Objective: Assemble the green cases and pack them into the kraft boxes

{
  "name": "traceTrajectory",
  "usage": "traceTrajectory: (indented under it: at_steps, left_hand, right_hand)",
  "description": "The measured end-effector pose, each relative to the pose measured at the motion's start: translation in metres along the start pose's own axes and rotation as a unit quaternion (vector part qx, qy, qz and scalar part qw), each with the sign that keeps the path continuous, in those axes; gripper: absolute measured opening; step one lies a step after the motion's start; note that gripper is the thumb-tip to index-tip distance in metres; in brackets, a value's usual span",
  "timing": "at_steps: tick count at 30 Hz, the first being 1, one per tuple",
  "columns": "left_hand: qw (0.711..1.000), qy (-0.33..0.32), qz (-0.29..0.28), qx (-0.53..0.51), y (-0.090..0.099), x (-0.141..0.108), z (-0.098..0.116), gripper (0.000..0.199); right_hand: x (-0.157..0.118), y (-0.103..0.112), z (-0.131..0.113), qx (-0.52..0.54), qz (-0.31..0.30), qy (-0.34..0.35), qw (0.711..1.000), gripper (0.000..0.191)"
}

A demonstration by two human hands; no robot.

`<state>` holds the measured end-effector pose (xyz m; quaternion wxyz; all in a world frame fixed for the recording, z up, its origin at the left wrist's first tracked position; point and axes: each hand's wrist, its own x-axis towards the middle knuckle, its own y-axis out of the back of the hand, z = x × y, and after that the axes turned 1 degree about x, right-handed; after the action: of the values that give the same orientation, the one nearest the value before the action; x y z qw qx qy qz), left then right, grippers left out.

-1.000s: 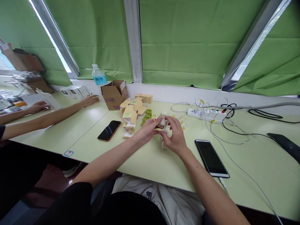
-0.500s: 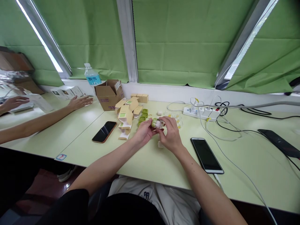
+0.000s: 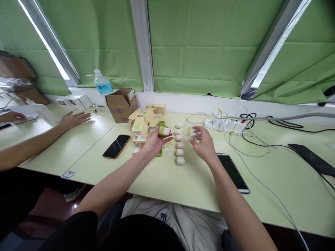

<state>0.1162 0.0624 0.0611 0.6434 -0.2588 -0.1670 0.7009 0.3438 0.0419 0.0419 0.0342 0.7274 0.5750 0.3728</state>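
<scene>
My left hand [image 3: 154, 141] holds a small green case with a pale pink piece [image 3: 165, 131] in it, palm turned up. To the right, my right hand [image 3: 202, 141] is closed on a clear plastic piece [image 3: 195, 136], among other clear pieces [image 3: 187, 131]. Between the hands, several small whitish cylinders [image 3: 179, 152] stand in a column on the table. Green cases [image 3: 159, 153] lie partly hidden behind my left hand. Small yellow bits [image 3: 169, 143] lie beside its fingertips.
Opened small cartons [image 3: 140, 127], a brown box [image 3: 121, 106] and a phone [image 3: 116, 146] are left. Another phone [image 3: 232, 172], a power strip [image 3: 225, 126] and cables are right. Another person's hand [image 3: 74, 120] rests at far left.
My hands have moved apart, the left leftward with the green case, the right rightward to the clear pieces. The column of cylinders is now uncovered. The other person's arm has shifted left.
</scene>
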Motion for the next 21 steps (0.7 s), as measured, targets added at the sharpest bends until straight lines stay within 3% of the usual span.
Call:
traceTrajectory:
  at_steps: [3,6,8,17,19,21]
  left_hand:
    - [1.000,0.001,0.011,0.000,-0.001,-0.001,-0.002,0.027]
    - [1.000,-0.005,0.009,0.006,-0.001,-0.001,-0.003,0.027]
    - [1.000,-0.009,0.003,0.013,0.000,-0.001,-0.004,0.025]
    - [0.999,-0.009,-0.023,0.040,-0.001,-0.006,-0.005,0.031]
    - [0.998,-0.003,-0.025,0.050,-0.002,-0.009,-0.004,0.032]
    - [0.997,0.008,-0.029,0.064,-0.003,-0.011,-0.004,0.035]
  right_hand:
    - [-0.003,0.001,0.001,-0.178,-0.069,-0.046,0.981,0.045]
    - [-0.007,0.000,-0.005,-0.336,-0.122,-0.059,0.932,0.037]
    - [-0.009,-0.001,-0.009,-0.388,-0.142,-0.051,0.909,0.038]
    - [-0.006,-0.002,-0.006,-0.426,-0.149,-0.063,0.890,0.060]
    - [-0.005,0.002,-0.006,-0.407,-0.121,-0.028,0.905,0.056]
    - [-0.004,0.004,-0.008,-0.353,-0.067,0.074,0.930,0.038]
